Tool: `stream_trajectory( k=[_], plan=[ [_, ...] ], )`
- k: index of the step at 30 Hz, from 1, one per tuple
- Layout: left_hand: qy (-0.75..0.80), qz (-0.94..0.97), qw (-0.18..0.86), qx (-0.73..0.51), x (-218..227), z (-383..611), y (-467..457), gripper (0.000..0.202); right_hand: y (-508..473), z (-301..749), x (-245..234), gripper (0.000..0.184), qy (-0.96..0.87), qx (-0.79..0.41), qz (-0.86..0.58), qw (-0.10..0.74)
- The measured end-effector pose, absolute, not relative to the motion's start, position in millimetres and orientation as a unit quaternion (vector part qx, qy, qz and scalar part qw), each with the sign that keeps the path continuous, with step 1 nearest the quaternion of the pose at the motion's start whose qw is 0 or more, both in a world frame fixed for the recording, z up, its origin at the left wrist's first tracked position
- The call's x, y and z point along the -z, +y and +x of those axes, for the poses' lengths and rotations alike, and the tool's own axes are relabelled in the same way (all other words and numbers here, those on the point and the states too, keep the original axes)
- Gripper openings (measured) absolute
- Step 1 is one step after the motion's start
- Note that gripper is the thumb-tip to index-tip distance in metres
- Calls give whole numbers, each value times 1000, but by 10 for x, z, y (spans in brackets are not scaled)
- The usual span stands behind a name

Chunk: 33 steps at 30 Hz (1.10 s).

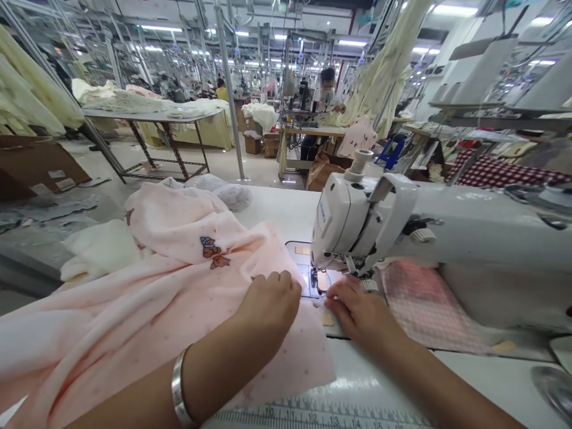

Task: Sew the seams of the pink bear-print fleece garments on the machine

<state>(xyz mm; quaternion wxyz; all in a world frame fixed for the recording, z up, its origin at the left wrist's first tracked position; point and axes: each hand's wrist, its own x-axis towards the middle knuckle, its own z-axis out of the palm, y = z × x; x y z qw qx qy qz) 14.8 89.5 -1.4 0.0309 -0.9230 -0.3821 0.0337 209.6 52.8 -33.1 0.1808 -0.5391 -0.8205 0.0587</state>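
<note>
Pale pink fabric [174, 280] with small bear prints spreads in folds over the left of the sewing table. My left hand [271, 304] rests on it close to the machine, fingers curled and gripping the cloth. A white sewing machine [348, 220] stands on the right, its lit presser foot [318, 280] just beyond the fabric's edge. Right beside the foot, my right hand [360, 307] has thumb and fingers pinched together. A small pale bit shows at its fingertips, too small to make out.
A printed ruler scale [322, 415] runs along the table's front edge. Pink checked cloth [429, 304] lies under the machine arm. Cream cloth [102, 250] is heaped at left. Farther back stand a cloth-laden table [152, 114], a metal pole [231, 89] and a person [319, 101] at another machine.
</note>
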Motion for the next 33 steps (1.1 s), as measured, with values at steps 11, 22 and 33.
stream_trajectory(
  k=[11,22,33],
  plan=[
    [-232,-938,164,196,185,-13,987,14,452,1956,282,26,-855,-62,-507,94],
    [-251,-962,37,102,279,68,944,13,614,2256,295,22,-817,-60,-548,167],
    [-206,-963,-130,112,231,-83,973,31,793,2259,461,18,-784,-19,-600,157]
  ],
)
